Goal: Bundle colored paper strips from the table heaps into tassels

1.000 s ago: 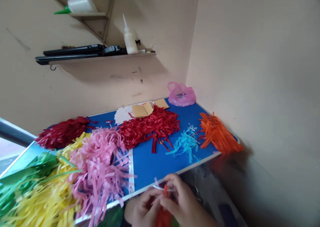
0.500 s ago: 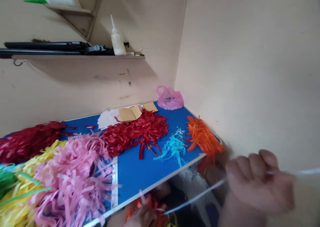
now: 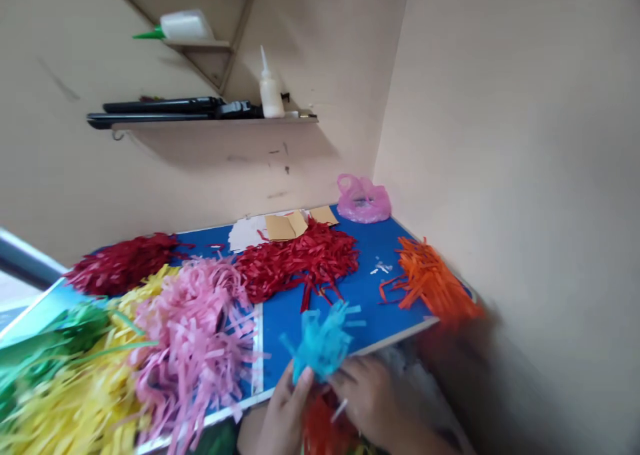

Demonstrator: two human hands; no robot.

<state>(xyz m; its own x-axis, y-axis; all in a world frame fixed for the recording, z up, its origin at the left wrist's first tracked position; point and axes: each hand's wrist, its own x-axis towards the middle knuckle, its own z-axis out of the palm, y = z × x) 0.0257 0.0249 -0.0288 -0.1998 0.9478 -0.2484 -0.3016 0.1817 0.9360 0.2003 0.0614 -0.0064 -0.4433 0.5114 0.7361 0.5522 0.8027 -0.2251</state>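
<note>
Near the table's front edge, my left hand grips a bunch of light blue paper strips between thumb and fingers. My right hand is closed at the right side of the same bunch, its fingers partly blurred. A short length of white string shows beside the right fingers. Below both hands hangs a bundle of orange-red strips, mostly hidden and smeared by motion.
Heaps of pink, yellow, green, red and orange strips lie on the blue table. A pink plastic bag stands in the corner. Above, a shelf carries a glue bottle.
The light blue strips have left the table and are now in my hands. My right hand has come in from the far right, where it pulled the white string. The view has shifted left.
</note>
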